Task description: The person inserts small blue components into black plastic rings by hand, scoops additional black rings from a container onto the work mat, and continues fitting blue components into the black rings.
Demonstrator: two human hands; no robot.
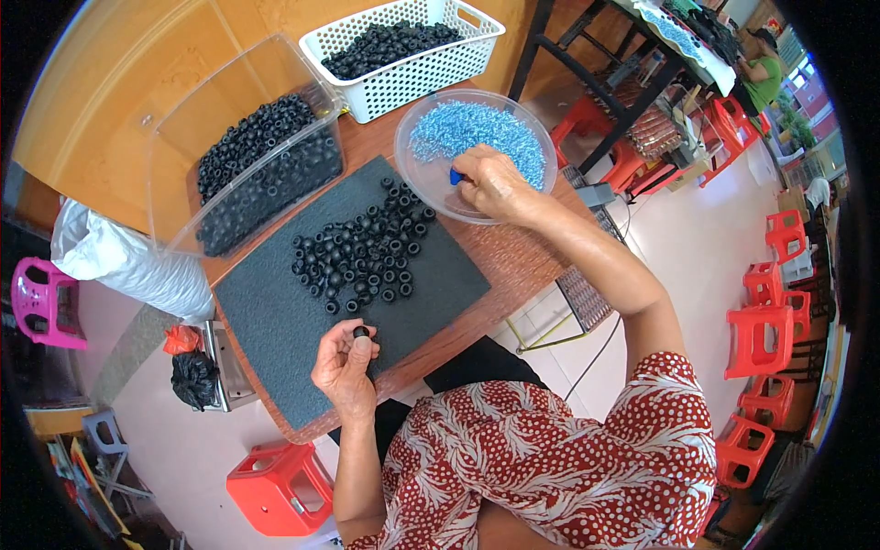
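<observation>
My left hand [345,368] is closed near the front edge of the dark mat, pinching a small round black hollow part [361,332] between thumb and fingers. My right hand [497,183] reaches over a round clear plastic tub [410,189] and is closed on a small blue piece [456,176], whose exact kind I cannot make out. Many tiny shiny blue-and-silver pieces [477,130] lie in the tub. Between the hands, a loose heap of black hollow parts [353,257] is spread on the dark grey mat [266,302].
Behind the mat stand a clear plastic bin [174,174] and a white perforated basket [412,87], both holding black parts. All rest on a brown table [527,247]. A red stool [266,490] is below left, a white sack [137,261] farther left. Another person [763,78] sits far right.
</observation>
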